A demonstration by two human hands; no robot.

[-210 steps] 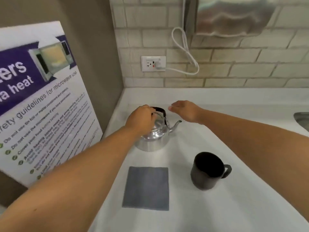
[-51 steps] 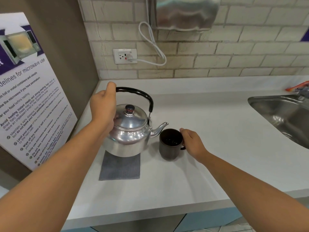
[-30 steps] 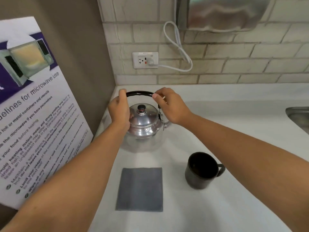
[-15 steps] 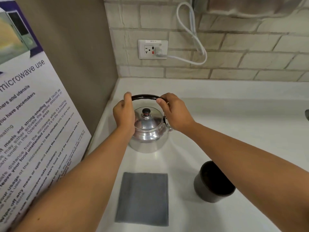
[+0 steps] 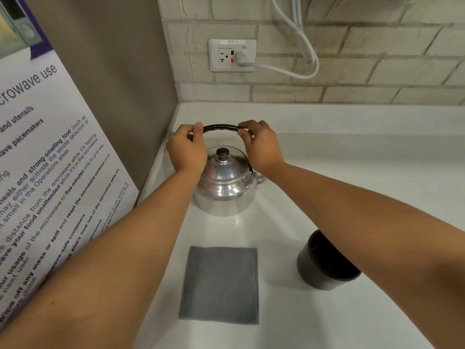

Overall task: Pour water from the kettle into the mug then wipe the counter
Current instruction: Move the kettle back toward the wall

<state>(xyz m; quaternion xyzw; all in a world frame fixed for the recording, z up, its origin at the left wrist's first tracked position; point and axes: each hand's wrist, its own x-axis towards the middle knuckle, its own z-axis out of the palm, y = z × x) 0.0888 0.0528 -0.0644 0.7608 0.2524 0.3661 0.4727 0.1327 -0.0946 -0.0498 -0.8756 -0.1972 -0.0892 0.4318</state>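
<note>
A shiny metal kettle (image 5: 224, 190) with a black arched handle stands on the white counter (image 5: 352, 185) near the back left corner. My left hand (image 5: 186, 149) pinches the left end of the handle and my right hand (image 5: 261, 147) pinches the right end; the handle stands upright. The spout, pointing right, is mostly hidden behind my right wrist. A dark mug (image 5: 324, 265) stands to the front right, partly covered by my right forearm. A grey folded cloth (image 5: 220, 284) lies flat in front of the kettle.
A large microwave safety poster (image 5: 45, 172) leans against the brown side wall on the left. On the brick back wall is a socket (image 5: 232, 55) with a white plug and looped cable (image 5: 302, 46).
The kettle went from pouring beside the mug back to the back left of the counter. Both hands stay on its handle; my view has moved closer and lower since half a second ago.
</note>
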